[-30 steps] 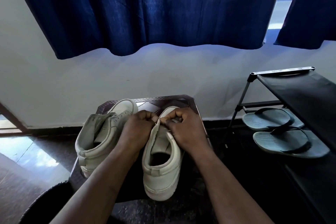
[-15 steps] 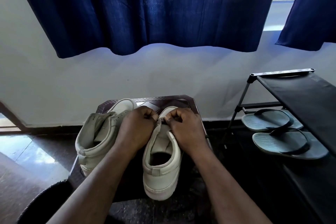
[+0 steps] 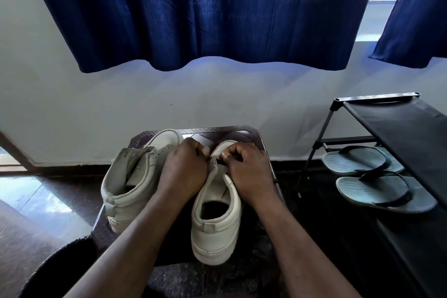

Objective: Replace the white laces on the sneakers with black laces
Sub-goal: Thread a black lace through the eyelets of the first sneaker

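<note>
Plenty is blocked here. Both hands sit over the front half of the near sneaker (image 3: 217, 225), so the toe and most of the eyelet rows are covered. Only a sliver of the black lace (image 3: 219, 159) shows: a thin dark strip between the two thumbs, too small to see which eyelet it goes through. The left hand (image 3: 183, 169) is curled up tight, thumb and forefinger pinching the lace tip right at the sneaker's left eyelet flap. The right hand (image 3: 249, 172) is curled too, pinching the strip from the other side. The table (image 3: 242, 132) is dark and mostly buried under shoes and forearms. A dark round thing (image 3: 60, 261) at the bottom left is cut off, so no telling what it is.

The near sneaker stands upright on its sole in the middle of the table, heel toward the person and toe toward the wall, so its long axis runs straight away. The other sneaker (image 3: 130, 189) sits just to its left, touching the left hand, with its heel near-left and its toe angled off to the far right.

Both are off-white, chunky-soled, a bit grubby, with pull tabs at the heel. The near one's flaps are spread with the tongue showing between.

Off to the right, a black shoe rack (image 3: 399, 128) holds grey flip-flops (image 3: 362, 159).
</note>
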`<control>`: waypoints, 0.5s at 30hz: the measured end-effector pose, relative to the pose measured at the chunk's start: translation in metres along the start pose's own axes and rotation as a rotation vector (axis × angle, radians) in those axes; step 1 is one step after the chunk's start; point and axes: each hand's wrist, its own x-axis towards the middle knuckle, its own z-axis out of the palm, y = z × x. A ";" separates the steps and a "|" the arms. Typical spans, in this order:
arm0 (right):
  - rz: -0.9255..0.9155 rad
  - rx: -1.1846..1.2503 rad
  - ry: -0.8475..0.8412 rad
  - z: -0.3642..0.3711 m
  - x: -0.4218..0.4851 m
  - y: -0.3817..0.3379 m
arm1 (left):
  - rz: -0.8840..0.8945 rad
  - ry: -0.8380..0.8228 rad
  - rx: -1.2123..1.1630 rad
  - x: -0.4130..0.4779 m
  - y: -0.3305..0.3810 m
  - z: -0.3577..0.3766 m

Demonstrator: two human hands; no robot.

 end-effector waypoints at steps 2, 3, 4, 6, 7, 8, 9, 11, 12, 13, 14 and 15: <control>0.002 0.003 -0.012 0.000 -0.001 0.001 | 0.058 0.051 0.077 0.001 0.001 -0.006; 0.003 0.005 -0.018 0.000 -0.002 0.001 | 0.077 0.069 0.102 0.002 0.001 -0.010; 0.000 0.001 -0.023 0.000 -0.002 0.001 | 0.089 0.088 0.118 0.004 0.001 -0.013; -0.011 -0.024 -0.026 0.001 -0.003 0.002 | 0.110 0.149 0.134 0.007 0.003 -0.020; -0.013 -0.030 -0.028 0.001 -0.003 0.002 | 0.129 0.187 0.129 0.006 0.004 -0.025; -0.017 -0.026 -0.032 0.001 -0.003 0.003 | 0.156 0.225 0.116 0.006 0.006 -0.029; -0.020 -0.020 -0.032 0.001 -0.003 0.003 | 0.193 0.264 0.106 0.006 0.007 -0.034; -0.020 -0.014 -0.036 0.001 -0.003 0.005 | 0.265 0.363 0.112 0.005 0.008 -0.047; -0.014 -0.010 -0.045 0.001 -0.003 0.005 | 0.281 0.420 0.120 0.006 0.008 -0.054; -0.006 -0.010 -0.051 0.001 -0.003 0.005 | 0.282 0.476 0.133 0.006 0.009 -0.061; -0.002 -0.015 -0.052 0.002 -0.002 0.005 | 0.267 0.529 0.153 0.007 0.009 -0.067; -0.001 -0.027 -0.050 0.002 -0.002 0.005 | 0.241 0.570 0.173 0.007 0.009 -0.072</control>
